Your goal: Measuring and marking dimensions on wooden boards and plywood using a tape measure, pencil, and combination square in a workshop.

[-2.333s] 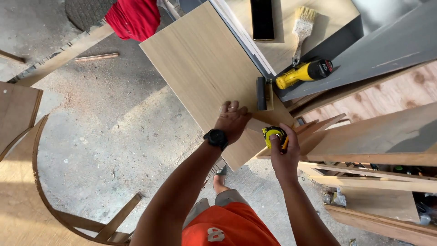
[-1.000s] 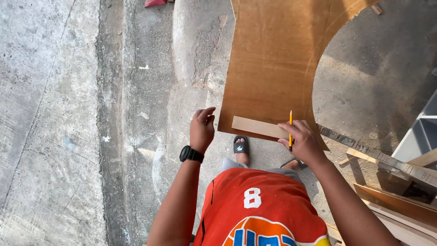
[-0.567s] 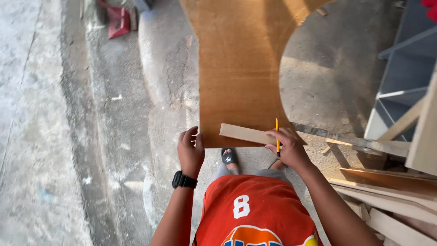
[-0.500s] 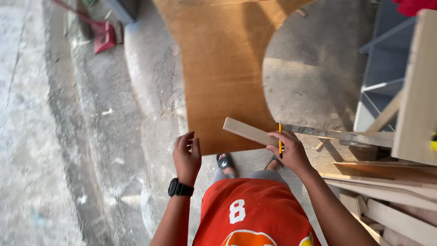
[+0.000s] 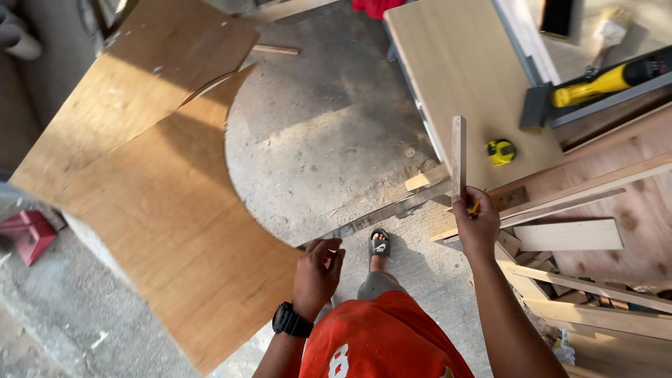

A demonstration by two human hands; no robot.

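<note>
While the person stands on the dusty concrete floor (image 5: 315, 133), the right hand (image 5: 477, 225) is closed around the lower end of a narrow, pale wooden strip (image 5: 458, 155), held upright so that its length rises straight above the fist; a yellow pencil (image 5: 475, 207) is tucked in the same grasp, only its tip showing just beside the fingers. Left hand (image 5: 316, 271): empty, fingers loosely curled and apart, clamped on nothing, hovering low and to the left of the grip, a black wristwatch (image 5: 288, 322) below it. Beyond the strip's upper end, a light rectangular board (image 5: 462, 70) lies flat, with a small yellow tape measure (image 5: 501, 152) resting on it just to the right of the strip. Farther up and right of the grip: a yellow-handled power tool (image 5: 602, 80) and a paintbrush (image 5: 607, 38). Right of and below the fist: a heap of loose timber offcuts (image 5: 570, 234). Well to the left, past the empty hand, a large brown plywood sheet with a curved cut-out edge (image 5: 168, 231) lies on the ground. Progress, judged from this view: the strip is in hand with the marking pencil ready, yet it is not laid against any board, and no mark on it can be made out, so measuring and marking appear to remain.
</note>
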